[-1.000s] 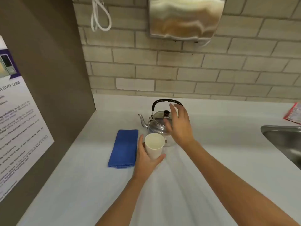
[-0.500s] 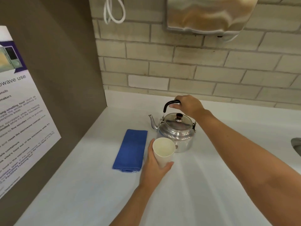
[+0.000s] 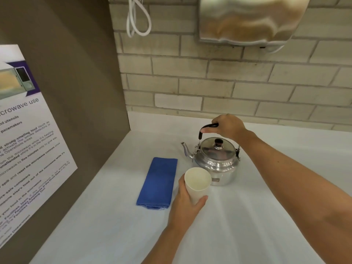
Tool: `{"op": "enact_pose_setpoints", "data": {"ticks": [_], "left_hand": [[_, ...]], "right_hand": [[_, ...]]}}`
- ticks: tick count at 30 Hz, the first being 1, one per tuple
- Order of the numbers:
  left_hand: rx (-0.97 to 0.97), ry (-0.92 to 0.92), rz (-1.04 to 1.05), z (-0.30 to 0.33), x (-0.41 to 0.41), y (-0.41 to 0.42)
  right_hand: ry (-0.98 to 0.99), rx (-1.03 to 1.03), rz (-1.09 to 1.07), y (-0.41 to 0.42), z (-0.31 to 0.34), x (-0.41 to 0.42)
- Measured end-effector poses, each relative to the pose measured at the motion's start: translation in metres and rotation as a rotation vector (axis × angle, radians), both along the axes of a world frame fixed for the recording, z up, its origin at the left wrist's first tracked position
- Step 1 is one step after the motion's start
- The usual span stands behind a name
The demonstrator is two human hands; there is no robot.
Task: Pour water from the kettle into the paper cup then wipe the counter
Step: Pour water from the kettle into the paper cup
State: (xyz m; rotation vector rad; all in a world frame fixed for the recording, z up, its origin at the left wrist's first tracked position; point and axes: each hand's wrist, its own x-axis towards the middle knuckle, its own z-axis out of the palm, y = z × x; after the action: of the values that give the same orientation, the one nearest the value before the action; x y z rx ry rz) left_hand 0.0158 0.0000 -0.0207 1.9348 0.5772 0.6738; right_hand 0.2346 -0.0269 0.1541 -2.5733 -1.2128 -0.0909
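- Kettle (image 3: pixel 217 161) handle (image 3: pixel 208 127) now gripped by right hand (image 3: pixel 229 126), open above it a second ago.
- Paper cup (image 3: pixel 198 182) still held in left hand (image 3: pixel 187 202) fingers (image 3: pixel 202 199).
- Ready for pouring; blue cloth (image 3: pixel 159 181) waits on worktop (image 3: pixel 247 216).

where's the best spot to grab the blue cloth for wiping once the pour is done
Take the blue cloth from above at its near short edge, where the folded layers show. It lies flat on the counter, so pinch or press down. The left hand is nearest but is holding the paper cup.

Poster (image 3: pixel 28 141) cut off at left edge, dispenser (image 3: pixel 249 20) top cropped, kettle handle (image 3: pixel 206 127) partly hidden under right hand (image 3: pixel 229 125)
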Motion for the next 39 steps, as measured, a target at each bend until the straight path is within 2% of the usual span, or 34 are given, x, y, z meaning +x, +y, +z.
{"op": "enact_pose_setpoints", "data": {"ticks": [12,19,30,39], "left_hand": [[0.010,-0.033,0.017,-0.005,0.003,0.003],[0.000,-0.014,0.019,-0.001,0.002,0.002],[0.001,-0.006,0.049,-0.002,0.003,0.002],[0.024,0.009,0.056,-0.001,0.003,0.002]], "right_hand": [[-0.237,-0.003,-0.048,-0.040,0.054,-0.029],[-0.305,-0.140,0.005,-0.056,0.078,-0.059],[-0.547,-0.363,0.050,-0.049,0.089,-0.099],[-0.603,-0.452,0.046,-0.048,0.095,-0.110]]}}
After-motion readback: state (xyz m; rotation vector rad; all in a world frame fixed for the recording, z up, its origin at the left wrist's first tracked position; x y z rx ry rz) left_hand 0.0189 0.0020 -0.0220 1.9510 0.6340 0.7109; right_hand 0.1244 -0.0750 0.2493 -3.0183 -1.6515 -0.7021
